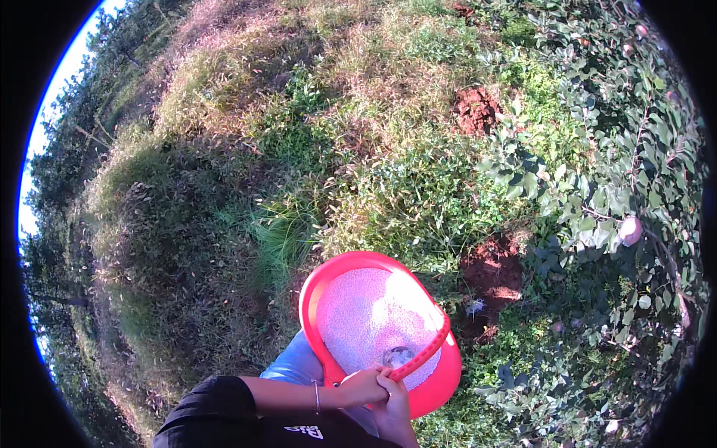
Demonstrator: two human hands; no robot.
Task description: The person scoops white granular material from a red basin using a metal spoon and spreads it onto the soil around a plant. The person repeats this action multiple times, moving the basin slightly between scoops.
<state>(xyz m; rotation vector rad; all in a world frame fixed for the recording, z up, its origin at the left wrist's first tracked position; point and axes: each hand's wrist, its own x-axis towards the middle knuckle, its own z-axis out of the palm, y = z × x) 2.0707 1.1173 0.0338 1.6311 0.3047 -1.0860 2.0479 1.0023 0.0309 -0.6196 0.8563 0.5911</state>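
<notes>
A red plastic bucket (pixel 434 386) hangs in front of my legs, filled with small pale granules (pixel 353 313). Sunlight whitens part of their surface. Partly sunk in the granules is a small clear cup (pixel 399 356), near the bucket's handle (pixel 425 354). My left hand (pixel 365 387), with a bracelet at its wrist, is closed around the near part of that handle. Against it, my right hand (pixel 392 402) grips the handle too, its thumb close to the left hand's fingers. The two hands cover the handle's near end.
To the right, leafy apple branches (pixel 605 196) bear a pale pink apple (pixel 631 231) and several others. Bare reddish soil (pixel 493 274) shows just beyond the bucket, with a reddish soil mound (pixel 476 110) farther ahead. Tall grass and weeds (pixel 213 213) cover the ground on the left.
</notes>
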